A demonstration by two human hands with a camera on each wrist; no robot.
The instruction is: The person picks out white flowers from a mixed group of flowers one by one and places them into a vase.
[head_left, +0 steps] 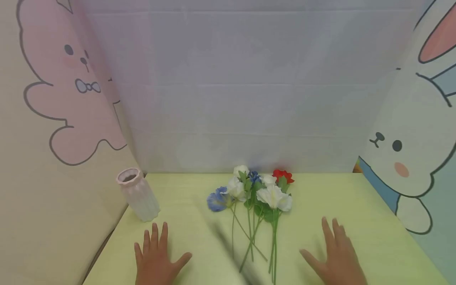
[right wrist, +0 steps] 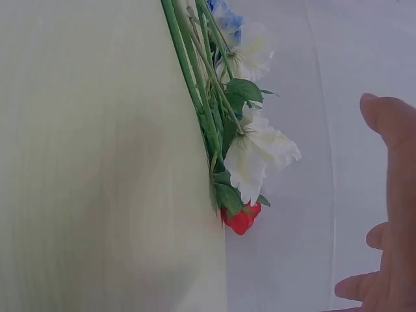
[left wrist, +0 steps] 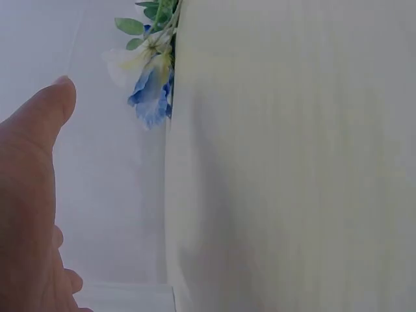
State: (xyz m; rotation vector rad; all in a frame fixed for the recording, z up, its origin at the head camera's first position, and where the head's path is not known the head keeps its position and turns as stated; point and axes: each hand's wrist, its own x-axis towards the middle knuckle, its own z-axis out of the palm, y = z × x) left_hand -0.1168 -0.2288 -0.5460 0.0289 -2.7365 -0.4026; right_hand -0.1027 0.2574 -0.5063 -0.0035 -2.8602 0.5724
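The left hand (head_left: 156, 259) and right hand (head_left: 337, 257) are held apart, fingers (head_left: 154, 235) spread wide, nothing gripped — between and beyond them, artificial flowers (head_left: 272, 196) are laid on a yellow desk (head_left: 356, 209), 1 ribbed vase (head_left: 142, 200) placed at left.

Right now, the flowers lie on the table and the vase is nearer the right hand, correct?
Not quite: the head view shows the vase nearer the left hand. The flowers do lie on the table.
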